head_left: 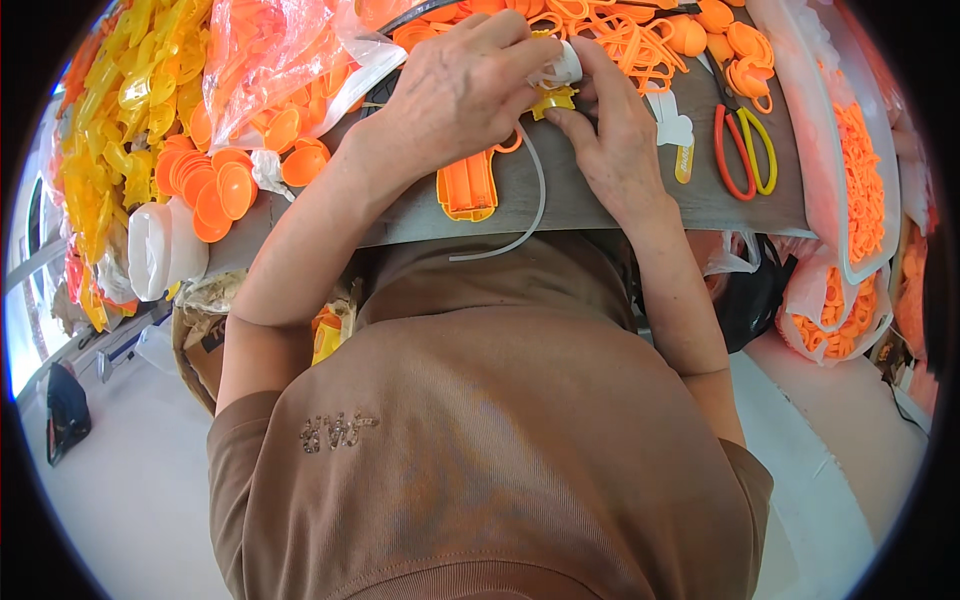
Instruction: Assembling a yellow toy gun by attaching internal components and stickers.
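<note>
Left hand (455, 90): fingers curled and closed over a small white plastic piece (562, 66), pinched at the fingertips, above the far part of the bench.
Right hand (610, 135): thumb and fingers closed around the same white piece from the other side; the lower fingers touch a small yellow plastic part (553, 99) just beneath it.
White piece: held between both hands, raised off the grey worktop (600, 205); its exact shape is partly hidden by the fingers.
Yellow part: directly under the white piece, against the right fingertips; whether it is gripped or only touched, cannot tell.
White tube (525, 215): thin, curving down from the hands and off the near edge of the worktop.
Orange housing (467, 188): flat rectangular moulding lying on the worktop, below the left wrist.
Scissors (745, 150): red and yellow handles, lying right of the right hand, apart from it.
Orange discs (215, 185): stacked heap at the left of the worktop.
Yellow parts (120, 110): large pile at far left.
Clear bag (270, 55): holds orange parts, beside the left forearm.
Orange rings (860, 170): in a bag at the right.
</note>
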`<state>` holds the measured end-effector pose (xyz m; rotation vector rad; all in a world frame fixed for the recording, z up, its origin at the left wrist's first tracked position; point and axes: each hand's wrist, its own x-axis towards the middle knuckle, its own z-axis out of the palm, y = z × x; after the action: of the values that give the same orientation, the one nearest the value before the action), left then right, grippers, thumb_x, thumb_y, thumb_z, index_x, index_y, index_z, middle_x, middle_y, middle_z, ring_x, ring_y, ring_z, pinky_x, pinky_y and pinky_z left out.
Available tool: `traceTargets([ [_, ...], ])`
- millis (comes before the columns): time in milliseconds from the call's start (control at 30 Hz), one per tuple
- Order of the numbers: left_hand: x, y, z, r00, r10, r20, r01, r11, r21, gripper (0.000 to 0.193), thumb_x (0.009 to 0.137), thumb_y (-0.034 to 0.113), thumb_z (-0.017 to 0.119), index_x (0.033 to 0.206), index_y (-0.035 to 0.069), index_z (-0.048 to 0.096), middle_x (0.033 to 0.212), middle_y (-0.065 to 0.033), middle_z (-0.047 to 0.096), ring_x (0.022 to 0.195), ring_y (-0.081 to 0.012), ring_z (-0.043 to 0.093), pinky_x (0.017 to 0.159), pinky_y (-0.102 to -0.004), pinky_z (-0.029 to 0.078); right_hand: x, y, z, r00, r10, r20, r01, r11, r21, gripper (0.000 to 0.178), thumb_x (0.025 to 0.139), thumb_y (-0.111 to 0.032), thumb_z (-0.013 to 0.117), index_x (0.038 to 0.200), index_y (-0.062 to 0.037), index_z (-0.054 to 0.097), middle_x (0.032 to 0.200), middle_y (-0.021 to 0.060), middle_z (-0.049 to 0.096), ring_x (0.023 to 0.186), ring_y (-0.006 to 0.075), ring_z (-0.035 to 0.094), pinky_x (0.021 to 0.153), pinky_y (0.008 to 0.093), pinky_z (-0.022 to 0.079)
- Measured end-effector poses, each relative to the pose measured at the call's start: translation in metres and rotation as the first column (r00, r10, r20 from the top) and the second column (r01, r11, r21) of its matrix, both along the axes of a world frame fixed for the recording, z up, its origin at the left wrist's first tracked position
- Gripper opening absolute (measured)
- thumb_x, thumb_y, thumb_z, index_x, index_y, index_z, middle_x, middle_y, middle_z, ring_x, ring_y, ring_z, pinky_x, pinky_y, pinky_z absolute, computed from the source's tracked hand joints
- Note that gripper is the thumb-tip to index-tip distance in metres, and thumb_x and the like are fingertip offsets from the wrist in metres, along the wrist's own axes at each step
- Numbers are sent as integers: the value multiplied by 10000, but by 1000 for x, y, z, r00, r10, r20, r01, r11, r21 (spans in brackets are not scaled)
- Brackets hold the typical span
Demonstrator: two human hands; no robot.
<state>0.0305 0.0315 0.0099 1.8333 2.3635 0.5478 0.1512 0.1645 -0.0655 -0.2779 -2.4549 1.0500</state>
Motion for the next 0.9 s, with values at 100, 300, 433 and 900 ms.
traceTargets([
  [100,6,-14,16,1000,10,-7,-7,947,322,312,815,134,647,1089,25,546,959,-150,539,787,-262,581,566,-332,455,8,-3,2,988,-14,-152,15,1000,11,538,753,-29,674,1247,-39,459,976,118,578,803,195,570,677,324,498],
  [300,26,-79,2,746,191,639,-489,808,329,270,793,-14,547,1061,21,551,877,-15,495,750,-103,507,670,-240,449,69,-24,20,926,305,-222,-245,934,261,321,681,14,658,996,-29,619,916,110,583,745,233,563,624,309,481],
  [433,50,-103,8,392,116,913,-515,850,113,223,832,-31,485,1051,-20,523,923,-13,509,787,-77,502,699,-229,445,72,-33,14,886,459,-67,-403,833,379,315,612,-2,615,923,-44,640,913,91,570,762,245,548,634,327,468],
  [900,105,-101,-44,511,188,839,-284,958,-41,324,941,217,505,1163,-10,572,834,-44,585,692,-77,490,631,-225,424,87,-16,25,903,400,-157,-375,912,165,261,674,74,657,908,-30,608,939,110,558,803,237,537,667,304,458],
])
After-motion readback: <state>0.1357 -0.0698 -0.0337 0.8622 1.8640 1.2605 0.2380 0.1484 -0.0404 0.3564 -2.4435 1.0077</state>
